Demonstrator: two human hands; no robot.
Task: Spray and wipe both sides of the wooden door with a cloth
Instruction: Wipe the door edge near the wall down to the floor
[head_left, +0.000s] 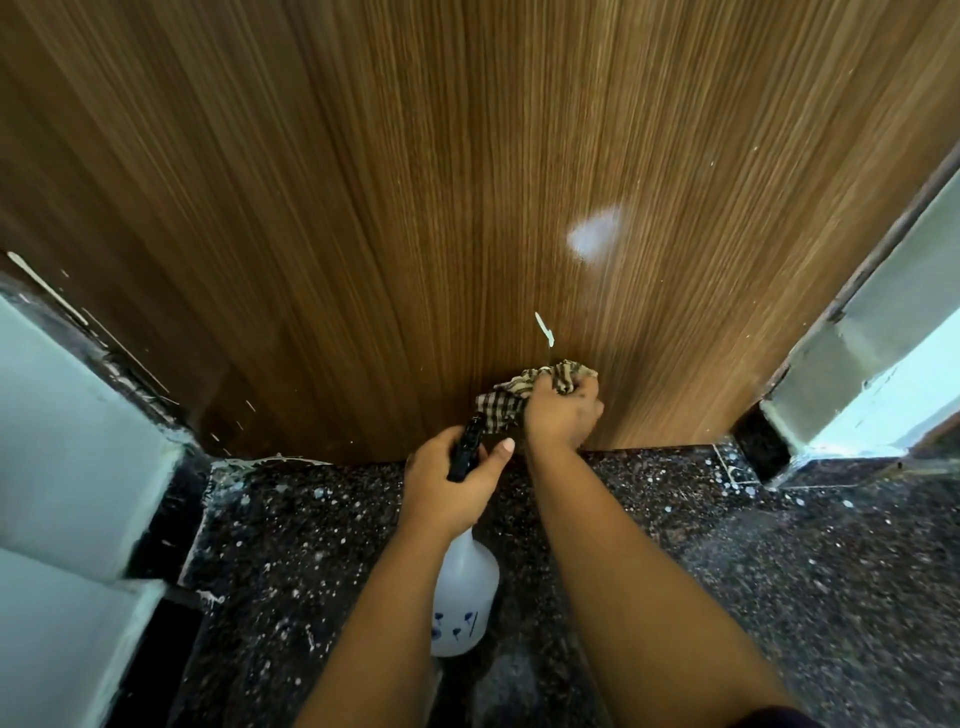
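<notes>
Dark speckled stone floor, pale green walls either side; white paint splatters along the threshold

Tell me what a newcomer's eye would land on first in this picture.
The wooden door fills the upper frame, with a pale whitish patch right of centre. Low against the door near its bottom edge, the right hand grips a checked cloth, while just left of it the left hand holds a white spray bottle by its black trigger head, over the dark speckled floor.
</notes>
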